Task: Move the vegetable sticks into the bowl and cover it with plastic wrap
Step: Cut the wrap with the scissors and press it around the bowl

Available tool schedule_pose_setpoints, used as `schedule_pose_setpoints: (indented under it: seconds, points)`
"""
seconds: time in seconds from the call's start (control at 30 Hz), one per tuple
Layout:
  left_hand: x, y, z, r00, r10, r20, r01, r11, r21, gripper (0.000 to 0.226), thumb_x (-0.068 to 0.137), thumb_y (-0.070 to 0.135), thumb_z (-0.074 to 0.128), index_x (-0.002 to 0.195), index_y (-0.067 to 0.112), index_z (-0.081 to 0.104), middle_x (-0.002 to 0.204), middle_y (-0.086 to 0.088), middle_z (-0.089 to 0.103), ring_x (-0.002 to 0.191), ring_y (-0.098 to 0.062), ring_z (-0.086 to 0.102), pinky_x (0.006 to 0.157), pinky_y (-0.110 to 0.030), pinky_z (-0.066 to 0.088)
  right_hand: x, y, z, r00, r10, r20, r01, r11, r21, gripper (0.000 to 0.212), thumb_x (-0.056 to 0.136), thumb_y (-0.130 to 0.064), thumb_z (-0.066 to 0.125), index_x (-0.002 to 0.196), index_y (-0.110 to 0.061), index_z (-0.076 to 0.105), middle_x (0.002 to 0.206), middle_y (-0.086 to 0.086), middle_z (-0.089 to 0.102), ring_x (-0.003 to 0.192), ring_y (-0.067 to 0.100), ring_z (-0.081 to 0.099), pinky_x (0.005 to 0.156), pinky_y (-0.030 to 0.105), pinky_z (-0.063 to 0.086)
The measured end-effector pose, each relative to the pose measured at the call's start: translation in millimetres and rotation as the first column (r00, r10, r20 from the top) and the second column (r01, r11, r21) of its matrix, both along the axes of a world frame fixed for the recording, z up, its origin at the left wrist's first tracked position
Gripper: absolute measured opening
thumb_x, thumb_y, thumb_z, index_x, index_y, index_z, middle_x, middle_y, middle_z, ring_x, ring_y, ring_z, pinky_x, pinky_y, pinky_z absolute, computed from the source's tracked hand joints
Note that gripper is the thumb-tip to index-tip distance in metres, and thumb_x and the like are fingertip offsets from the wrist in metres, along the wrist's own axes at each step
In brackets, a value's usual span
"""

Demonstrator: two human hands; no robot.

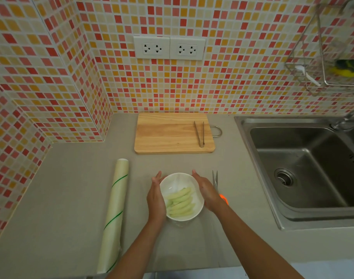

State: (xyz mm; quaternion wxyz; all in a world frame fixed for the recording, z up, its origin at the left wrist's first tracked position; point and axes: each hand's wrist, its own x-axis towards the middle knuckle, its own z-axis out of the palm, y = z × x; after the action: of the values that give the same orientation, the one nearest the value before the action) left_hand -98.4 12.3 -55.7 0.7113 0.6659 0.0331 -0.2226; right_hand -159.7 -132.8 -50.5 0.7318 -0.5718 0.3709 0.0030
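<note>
Head view: left hand and right hand, fingers straight and flat, press against opposite sides of the white bowl holding pale green vegetable sticks; neither hand closes around it. Film over the bowl is faintly visible. Scissors lie just beyond the right hand, partly hidden; plastic wrap roll lies outside the left; cutting board with tongs sits past the fingertips.

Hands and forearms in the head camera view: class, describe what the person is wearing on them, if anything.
Nothing is worn. The left hand and right hand are bare, with no gloves, rings, watch or bracelets visible. Both forearms are uncovered as far as the frame's bottom edge; no sleeve shows.
</note>
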Motion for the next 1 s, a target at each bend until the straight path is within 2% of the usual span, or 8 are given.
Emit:
schedule_pose_setpoints:
  seconds: [0.13,0.23,0.37,0.47,0.57,0.73,0.83,1.0]
  points:
    - [9.8,-0.3,-6.0,0.996,-0.078,-0.054,0.077,0.997,-0.017,0.051,0.089,0.065,0.026,0.111,0.040,0.064,0.123,0.005,0.064,0.117,-0.016,0.058,0.107,-0.037,0.040,-1.3,3.5,-4.9,0.999,0.005,-0.051,-0.007,0.999,-0.045,0.060,0.094,-0.059,0.034,0.076,-0.018,0.074,0.079,0.005,0.074,0.076,0.019,0.072,0.070,0.031,0.056]
    - [25.9,2.5,-9.0,0.979,-0.187,-0.076,0.186,0.982,-0.027,0.050,0.087,0.070,0.027,0.106,0.044,0.066,0.128,0.002,0.062,0.121,-0.020,0.056,0.109,-0.041,0.039,-1.0,7.1,-0.5,0.998,0.037,-0.060,-0.046,0.987,-0.151,0.059,0.097,-0.056,0.028,0.089,-0.016,0.071,0.089,0.004,0.074,0.083,0.016,0.071,0.072,0.028,0.056]
    - [43.3,5.9,-1.0,0.936,-0.353,-0.006,0.351,0.928,0.124,0.067,0.083,0.075,0.018,0.125,0.041,0.058,0.141,0.004,0.051,0.134,-0.020,0.043,0.117,-0.043,0.026,0.3,6.1,2.3,0.999,0.053,0.002,-0.048,0.923,-0.381,0.067,0.101,-0.046,0.026,0.097,0.011,0.062,0.099,0.030,0.064,0.095,0.041,0.061,0.085,0.045,0.049]
    - [43.2,10.5,3.3,0.980,-0.188,0.067,0.180,0.978,0.110,0.052,0.099,0.055,0.020,0.131,0.035,0.056,0.143,0.007,0.049,0.140,-0.008,0.031,0.111,-0.025,0.020,3.1,2.7,8.6,0.998,-0.015,0.062,0.038,0.922,-0.386,0.049,0.100,-0.045,0.034,0.110,-0.010,0.067,0.114,0.010,0.066,0.107,0.023,0.061,0.097,0.040,0.046]
    - [18.3,15.0,9.0,0.999,0.005,0.041,-0.005,1.000,-0.020,0.051,0.094,0.063,0.024,0.124,0.040,0.058,0.125,0.012,0.065,0.118,0.010,0.052,0.095,-0.011,0.035,10.6,1.3,16.6,0.987,0.096,0.132,-0.045,0.938,-0.343,0.041,0.100,-0.040,0.037,0.115,-0.017,0.068,0.120,0.001,0.066,0.113,0.010,0.059,0.100,0.032,0.043]
    - [-9.8,6.4,6.5,0.993,0.108,-0.056,-0.111,0.992,-0.058,0.059,0.092,0.062,0.022,0.136,0.033,0.049,0.130,0.001,0.062,0.124,-0.020,0.054,0.110,-0.043,0.039,17.3,2.7,20.1,0.959,0.267,0.095,-0.235,0.936,-0.263,0.033,0.099,-0.029,0.044,0.116,-0.013,0.068,0.124,0.003,0.066,0.119,0.017,0.057,0.104,0.034,0.040]
    - [-1.3,5.9,7.1,0.990,0.100,-0.099,-0.107,0.992,-0.064,0.052,0.097,0.057,0.021,0.123,0.033,0.059,0.123,-0.002,0.065,0.117,-0.024,0.059,0.107,-0.047,0.041,18.7,2.3,17.8,0.960,0.265,0.087,-0.239,0.943,-0.230,0.033,0.099,-0.025,0.045,0.116,-0.007,0.066,0.121,0.010,0.066,0.114,0.022,0.060,0.099,0.031,0.044]
    - [8.3,7.8,-0.5,0.994,0.013,-0.109,-0.021,0.997,-0.074,0.050,0.095,0.060,0.024,0.109,0.036,0.066,0.119,0.003,0.065,0.114,-0.021,0.060,0.107,-0.046,0.041,15.8,6.9,13.3,0.981,0.190,0.034,-0.182,0.968,-0.171,0.038,0.100,-0.036,0.040,0.105,-0.015,0.071,0.102,0.004,0.071,0.084,0.005,0.069,0.067,0.009,0.050]
